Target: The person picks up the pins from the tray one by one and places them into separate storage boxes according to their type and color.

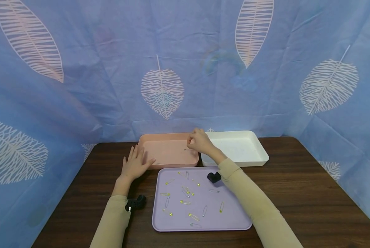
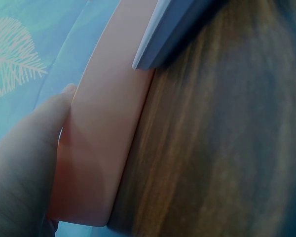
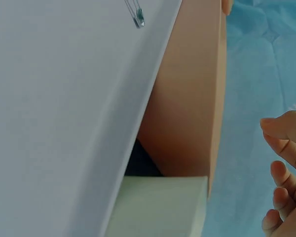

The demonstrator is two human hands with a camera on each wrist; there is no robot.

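Observation:
My left hand (image 1: 134, 166) rests with spread fingers on the left front corner of a pink tray (image 1: 169, 165); its thumb (image 2: 44, 118) lies against that tray's outer side. Over the pink tray's right end is my right hand (image 1: 201, 142), thumb and index fingertips together, other fingers curled. Nothing shows between those fingertips (image 3: 271, 127) in the right wrist view. A safety pin (image 1: 187, 149) appears just below them, seemingly inside the pink tray. Several gold and silver safety pins (image 1: 185, 202) lie scattered on a lilac tray (image 1: 172, 225) in front.
A white tray (image 1: 237, 151) stands right of the pink one, under my right forearm. Both touch or nearly touch the blue leaf-print cloth (image 1: 203, 86) behind. Dark wooden table (image 1: 309, 193) surrounds the trays. Each wrist carries a black camera mount (image 1: 136, 202).

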